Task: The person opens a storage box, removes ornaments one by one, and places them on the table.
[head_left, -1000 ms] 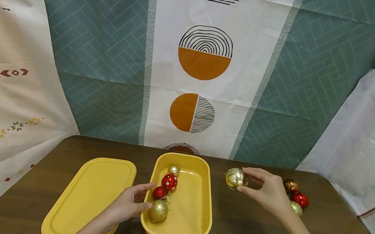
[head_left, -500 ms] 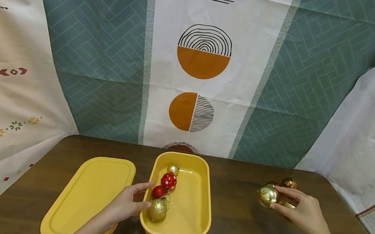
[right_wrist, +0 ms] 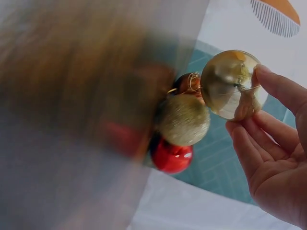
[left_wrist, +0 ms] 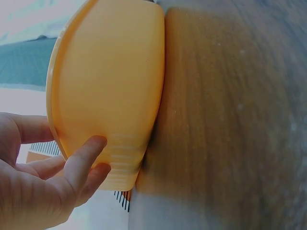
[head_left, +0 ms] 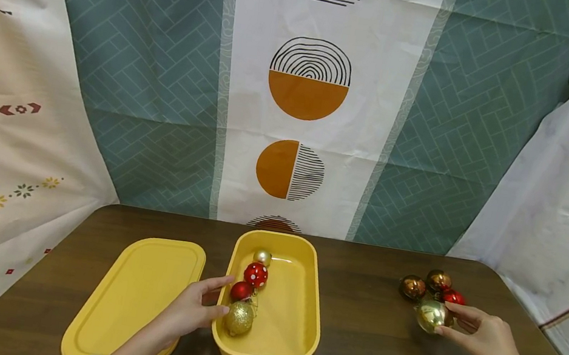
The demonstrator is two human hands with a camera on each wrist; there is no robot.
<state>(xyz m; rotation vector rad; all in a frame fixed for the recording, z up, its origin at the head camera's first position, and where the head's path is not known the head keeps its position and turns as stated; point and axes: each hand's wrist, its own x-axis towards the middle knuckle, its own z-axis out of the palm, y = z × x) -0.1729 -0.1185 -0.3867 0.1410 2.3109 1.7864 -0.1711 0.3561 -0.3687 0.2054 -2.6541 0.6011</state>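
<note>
My right hand (head_left: 488,343) pinches a shiny gold Christmas ball (head_left: 432,316) between thumb and fingers, at the right of the table. In the right wrist view this gold ball (right_wrist: 232,86) is beside a glittery pale-gold ball (right_wrist: 184,120), which it mostly hides in the head view. Around it lie two brown balls (head_left: 413,287) and a red ball (head_left: 453,296). My left hand (head_left: 187,310) grips the left wall of a yellow plastic box (head_left: 314,329), fingers on both sides of its rim. Several balls, including a glittery gold one (head_left: 239,318), line the box's left side.
A yellow lid (head_left: 141,285) lies flat left of the box on the dark wooden table (head_left: 358,348). A patterned curtain (head_left: 169,62) hangs behind the table's far edge, with pale cloth on both sides.
My right hand has carried the shiny gold ball rightward and nearer to me, up to the group of balls. A brown ball behind the hand has come into view. The left hand stays put.
</note>
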